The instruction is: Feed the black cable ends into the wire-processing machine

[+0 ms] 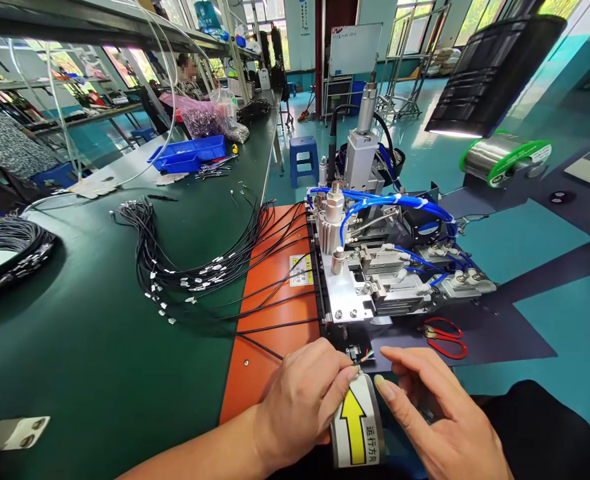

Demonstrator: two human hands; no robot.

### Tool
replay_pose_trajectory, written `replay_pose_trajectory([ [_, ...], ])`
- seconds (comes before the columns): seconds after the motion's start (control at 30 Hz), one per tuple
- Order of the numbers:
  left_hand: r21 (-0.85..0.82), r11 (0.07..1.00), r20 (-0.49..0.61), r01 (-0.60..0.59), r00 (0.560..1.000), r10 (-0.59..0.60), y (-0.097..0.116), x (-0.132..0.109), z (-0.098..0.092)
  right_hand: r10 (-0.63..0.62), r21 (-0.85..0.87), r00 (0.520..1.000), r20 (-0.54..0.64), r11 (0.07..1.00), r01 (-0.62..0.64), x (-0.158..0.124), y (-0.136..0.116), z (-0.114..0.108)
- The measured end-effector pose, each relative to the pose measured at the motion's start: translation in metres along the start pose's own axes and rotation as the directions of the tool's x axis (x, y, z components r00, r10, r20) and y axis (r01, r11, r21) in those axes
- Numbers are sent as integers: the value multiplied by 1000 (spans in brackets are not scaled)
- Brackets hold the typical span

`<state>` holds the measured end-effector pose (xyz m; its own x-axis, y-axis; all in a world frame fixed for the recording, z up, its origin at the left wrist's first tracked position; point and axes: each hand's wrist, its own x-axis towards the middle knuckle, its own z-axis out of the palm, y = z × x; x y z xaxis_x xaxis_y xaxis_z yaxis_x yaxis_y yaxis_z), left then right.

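Observation:
My left hand [307, 397] pinches a black cable near its stripped end, where thin coloured wires [367, 357] stick out to the right. Just below is a round part with a white label and a yellow arrow [353, 427]. My right hand [437, 413] is to the right of the wire tips, thumb and index finger apart, with nothing between them. Black cables [209, 273] with white tags run from the green table [99, 373] over the orange plate [275, 267] to the metal machine [345, 287].
Red-handled scissors [445, 338] lie right of the machine. A solder spool [505, 159] and a black lamp [495, 73] stand at the upper right. A coil of cable [39, 257] and a blue tray [189, 155] are on the left. A person [189, 80] sits far back.

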<state>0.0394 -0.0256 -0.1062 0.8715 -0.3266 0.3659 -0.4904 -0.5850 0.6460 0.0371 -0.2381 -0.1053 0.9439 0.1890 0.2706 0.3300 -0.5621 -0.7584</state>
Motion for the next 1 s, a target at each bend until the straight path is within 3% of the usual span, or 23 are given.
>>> replay_pose_trajectory([
  [0.37, -35, 999, 0, 35, 999, -35, -3, 1, 0, 71, 57, 997, 41, 996, -73, 0, -4, 14],
  [0.73, 22, 1000, 3, -2, 1000, 2, -3, 0, 1, -88, 91, 995, -54, 992, 93, 1, -15, 37],
  [0.83, 45, 999, 2, -17, 1000, 17, -3, -1, 2, -59, 86, 998, -12, 995, 59, 2, -12, 30],
  [0.93, 94, 995, 5, -36, 999, 36, -4, -2, 3, -5, 31, 1000, -5, 1000, 5, 9, -4, 9],
  [1.0, 114, 992, 10, -48, 999, 47, -4, -2, 3, -37, 14, 998, 47, 999, 36, 16, 1, -6],
])
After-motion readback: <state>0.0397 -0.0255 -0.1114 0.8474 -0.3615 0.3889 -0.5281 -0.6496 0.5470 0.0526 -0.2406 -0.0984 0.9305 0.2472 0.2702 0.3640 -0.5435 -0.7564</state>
